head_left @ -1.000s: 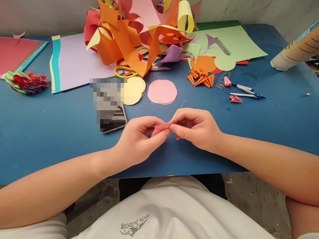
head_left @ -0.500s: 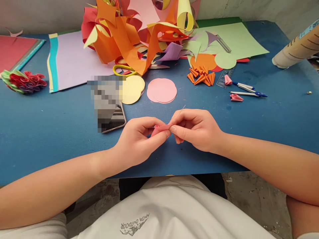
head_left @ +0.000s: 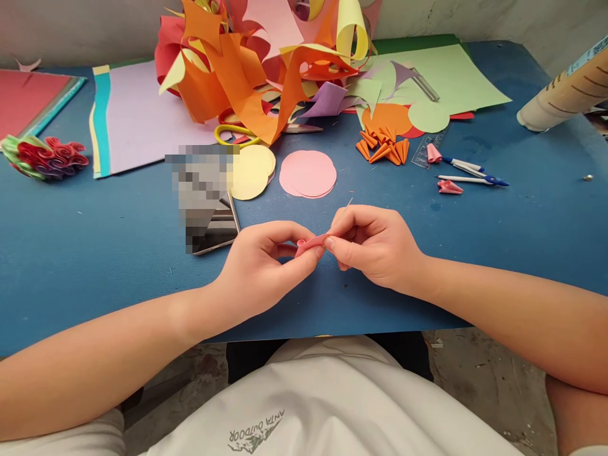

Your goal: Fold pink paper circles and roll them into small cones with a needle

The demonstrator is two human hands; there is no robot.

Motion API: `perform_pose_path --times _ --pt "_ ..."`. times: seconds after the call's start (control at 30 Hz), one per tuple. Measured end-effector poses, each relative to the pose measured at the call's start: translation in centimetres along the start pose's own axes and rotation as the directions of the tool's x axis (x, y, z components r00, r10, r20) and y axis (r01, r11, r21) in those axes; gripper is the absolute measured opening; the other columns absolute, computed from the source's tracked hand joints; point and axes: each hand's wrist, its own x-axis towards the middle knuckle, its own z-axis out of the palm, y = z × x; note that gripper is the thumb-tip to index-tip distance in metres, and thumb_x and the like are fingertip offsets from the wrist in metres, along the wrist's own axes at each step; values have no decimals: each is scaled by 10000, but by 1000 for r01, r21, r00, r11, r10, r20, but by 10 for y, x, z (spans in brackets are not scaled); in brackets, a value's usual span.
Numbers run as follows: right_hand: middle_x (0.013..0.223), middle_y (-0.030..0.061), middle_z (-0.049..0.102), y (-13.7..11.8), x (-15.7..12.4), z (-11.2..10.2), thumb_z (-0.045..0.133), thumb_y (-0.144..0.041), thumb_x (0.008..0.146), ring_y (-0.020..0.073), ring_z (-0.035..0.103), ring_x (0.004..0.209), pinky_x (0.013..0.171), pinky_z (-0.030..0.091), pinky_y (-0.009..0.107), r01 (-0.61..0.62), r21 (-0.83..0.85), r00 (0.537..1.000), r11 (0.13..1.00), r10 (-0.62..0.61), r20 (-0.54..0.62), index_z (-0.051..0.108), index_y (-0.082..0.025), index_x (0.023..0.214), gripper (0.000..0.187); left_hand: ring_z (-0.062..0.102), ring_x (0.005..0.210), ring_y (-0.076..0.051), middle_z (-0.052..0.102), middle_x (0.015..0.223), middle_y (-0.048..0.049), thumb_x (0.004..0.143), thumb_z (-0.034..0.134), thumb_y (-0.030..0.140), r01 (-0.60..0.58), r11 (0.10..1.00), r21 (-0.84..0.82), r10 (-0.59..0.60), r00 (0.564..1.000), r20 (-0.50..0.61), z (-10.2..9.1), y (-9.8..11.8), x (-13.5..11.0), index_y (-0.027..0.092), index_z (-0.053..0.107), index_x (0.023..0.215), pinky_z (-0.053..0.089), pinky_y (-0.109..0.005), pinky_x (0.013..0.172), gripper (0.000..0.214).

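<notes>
My left hand (head_left: 273,259) pinches a small piece of pink paper (head_left: 311,243) between thumb and index finger. At its left end the paper curls into a small roll; the rest is partly covered by my fingers. My right hand (head_left: 377,244) is closed at the paper's right end, thumb and fingertips pressed together there. From behind its index finger pokes a thin needle-like stick (head_left: 350,203), pointing up and away; its lower part is hidden. Both hands meet just above the blue table. Beyond them lie overlapping pink paper circles (head_left: 308,172).
Yellow paper circles (head_left: 251,172) and a partly blurred phone (head_left: 218,231) lie left of the pink ones. Yellow-handled scissors (head_left: 237,134), piled paper scraps (head_left: 237,69), orange cones (head_left: 386,145), compasses (head_left: 470,180) and a bottle (head_left: 546,113) stand or lie farther back. A ruffled paper flower (head_left: 52,157) is at left.
The pink paper has shifted slightly right and turned in my fingers. Less of the thin stick shows above my right hand, which has edged upward.
</notes>
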Motion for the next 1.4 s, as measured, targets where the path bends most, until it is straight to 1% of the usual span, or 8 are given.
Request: perform_pose_path --times 0.27,0.43,0.57,0.7,0.8,1.03,1.27,1.4 --pt "635 -54 565 0 -1 1 870 -121 738 57 525 514 475 438 186 27 16 999 1000 -28 42 608 -163 689 270 485 611 -79 602 641 22 861 698 163 -63 998 0 63 997 44 -2 0 -1 149 682 705 452 -183 550 157" --pt "638 -50 567 2 -1 -1 803 -113 796 65 528 522 475 441 194 38 18 995 999 -39 95 606 -171 714 222 455 587 -70 565 632 36 860 698 135 -108 994 -30 109 992 58 -3 0 0 152 689 722 424 -183 517 139" --pt "656 -47 571 2 -2 -2 783 -89 793 61 508 529 478 427 196 51 16 992 999 -53 117 604 -172 713 214 438 577 -70 545 623 43 866 703 145 -117 992 -42 120 990 72 -2 1 1 157 686 717 424 -185 512 150" --pt "655 -49 563 3 -1 -3 774 -79 778 62 506 534 482 427 197 73 -2 991 997 -72 108 609 -171 709 201 482 605 -83 574 640 34 854 706 166 -101 995 -28 103 991 81 -2 0 0 155 689 737 461 -190 548 118" --pt "658 -45 575 2 0 -3 764 -94 781 65 527 535 493 438 202 84 -43 993 996 -79 92 637 -167 718 160 502 620 -91 619 666 21 839 713 198 -62 998 32 59 995 75 -1 1 0 156 685 746 461 -193 554 106" --pt "655 -23 629 -1 1 0 705 -120 806 89 588 543 507 488 216 35 -86 997 996 -29 78 713 -159 777 49 419 582 -92 526 612 28 854 677 294 18 992 121 -25 998 53 1 1 -1 162 680 705 368 -209 495 199" --pt "649 -22 631 0 1 0 697 -139 852 89 603 543 510 502 213 17 -49 994 999 -12 110 703 -152 803 51 372 564 -84 484 596 36 838 669 270 57 994 89 -62 996 62 1 2 -2 158 659 676 329 -213 486 197" --pt "662 -17 646 -1 1 1 743 -152 820 91 602 550 508 501 213 4 -80 996 997 3 94 711 -153 809 34 391 576 -81 510 610 34 830 656 239 65 993 98 -71 996 59 0 3 -1 154 644 668 340 -204 498 183"
